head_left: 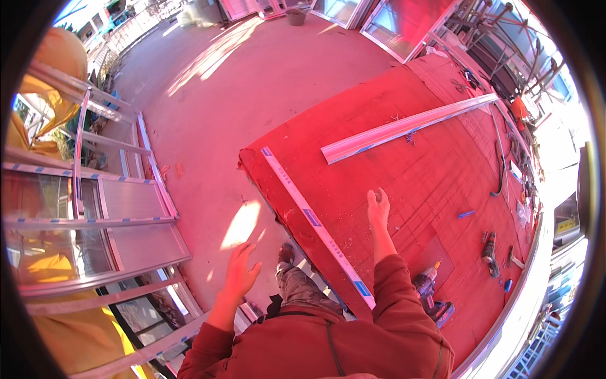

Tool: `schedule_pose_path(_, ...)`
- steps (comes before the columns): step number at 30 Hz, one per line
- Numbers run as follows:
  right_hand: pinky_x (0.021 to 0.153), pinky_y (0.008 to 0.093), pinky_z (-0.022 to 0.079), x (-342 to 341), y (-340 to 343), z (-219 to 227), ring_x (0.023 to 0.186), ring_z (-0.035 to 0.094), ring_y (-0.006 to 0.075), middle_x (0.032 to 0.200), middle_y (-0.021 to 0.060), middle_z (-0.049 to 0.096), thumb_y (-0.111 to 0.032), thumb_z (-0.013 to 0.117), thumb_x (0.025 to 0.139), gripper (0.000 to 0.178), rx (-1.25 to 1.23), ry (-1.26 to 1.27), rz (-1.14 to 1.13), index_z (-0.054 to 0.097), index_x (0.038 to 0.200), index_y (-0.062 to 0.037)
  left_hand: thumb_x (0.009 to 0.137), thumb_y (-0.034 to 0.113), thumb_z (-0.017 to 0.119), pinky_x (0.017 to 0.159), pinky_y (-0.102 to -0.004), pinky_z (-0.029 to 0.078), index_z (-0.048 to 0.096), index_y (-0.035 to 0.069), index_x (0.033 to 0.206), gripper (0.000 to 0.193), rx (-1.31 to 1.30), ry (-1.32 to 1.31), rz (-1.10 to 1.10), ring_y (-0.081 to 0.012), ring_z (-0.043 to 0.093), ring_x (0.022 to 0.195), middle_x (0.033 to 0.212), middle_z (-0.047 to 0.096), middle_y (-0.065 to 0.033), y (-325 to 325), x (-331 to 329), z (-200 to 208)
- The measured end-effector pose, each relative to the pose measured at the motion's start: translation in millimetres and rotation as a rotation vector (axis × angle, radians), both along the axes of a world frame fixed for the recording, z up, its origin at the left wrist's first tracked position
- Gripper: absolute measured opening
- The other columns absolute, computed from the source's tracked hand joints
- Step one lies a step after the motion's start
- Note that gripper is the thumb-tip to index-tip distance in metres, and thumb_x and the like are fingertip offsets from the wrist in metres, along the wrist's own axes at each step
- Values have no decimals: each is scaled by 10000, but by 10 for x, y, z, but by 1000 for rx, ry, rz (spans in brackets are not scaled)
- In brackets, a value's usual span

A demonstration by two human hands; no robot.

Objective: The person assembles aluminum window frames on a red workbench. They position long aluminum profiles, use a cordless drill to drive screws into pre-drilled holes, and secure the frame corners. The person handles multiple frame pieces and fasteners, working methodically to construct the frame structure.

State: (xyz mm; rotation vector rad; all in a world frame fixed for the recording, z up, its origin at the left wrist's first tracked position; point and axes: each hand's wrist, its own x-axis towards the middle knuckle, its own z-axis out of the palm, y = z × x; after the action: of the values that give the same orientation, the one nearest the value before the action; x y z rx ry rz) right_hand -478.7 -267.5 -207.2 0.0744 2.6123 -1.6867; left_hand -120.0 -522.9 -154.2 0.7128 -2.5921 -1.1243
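Observation:
My left hand (241, 268) hangs in the air left of the red-covered work table, fingers apart and nothing in it. Over the table my right hand (379, 207) is raised with its fingers partly spread, also holding nothing. Between my hands, a slim white metal strip (315, 222) with blue film patches lies along the table's left edge. Beyond my right hand a wider aluminium profile (404, 128) rests across the table. By my right forearm, a cordless drill (429, 284) stands on the red cover, partly hidden by my sleeve.
The red table (435, 189) fills the right side. On it are a second power tool (489, 249), a blue marker-like stick (466, 214) and a black curved bar (500, 174). Framed panels (139, 221) lean at the left. Glazed frames (404, 28) and a bucket (295, 16) stand far off.

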Motion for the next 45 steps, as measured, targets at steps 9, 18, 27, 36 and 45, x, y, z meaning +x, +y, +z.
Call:
schedule_pose_path(9,917,466,499,-1282,-1460,-135,1099,641,401,1162,246,669,-386,691,842,581,215,-167,-219,602,1191,70,832,73,712,1042,-395,451,665,38,1191,364,65,229,-220,-290,587,1208,1274,635,-128,-1184,-1799,868)
schedule_pose_path(18,761,338,540,-700,-1477,186,894,696,204,943,135,721,-76,586,888,226,-275,-241,-315,697,1044,46,868,113,709,1035,-381,455,575,16,1320,481,556,297,-765,-286,570,1237,1327,602,-151,-1417,-3864,778)
schedule_pose_path(27,711,418,548,378,-2818,1175,771,656,259,916,103,652,-431,449,1006,449,-1362,-338,-522,589,1068,-9,730,185,803,945,-389,504,414,-33,1433,833,1058,-523,-998,-277,596,1140,1275,577,-201,-707,-4617,571)
schedule_pose_path(36,572,315,525,461,-3235,1172,621,641,189,791,100,637,-331,645,951,362,-667,-68,-659,554,1089,-10,722,10,714,702,-272,499,554,7,1358,655,1323,-376,-817,-114,603,787,939,645,-23,-874,-4444,716)
schedule_pose_path(45,665,309,545,228,-3397,1121,699,662,171,901,107,660,-245,659,942,441,-697,6,-479,480,1225,43,762,3,661,591,-236,443,548,43,1395,645,1296,-202,-720,-53,531,681,847,601,23,-1286,-4521,797)
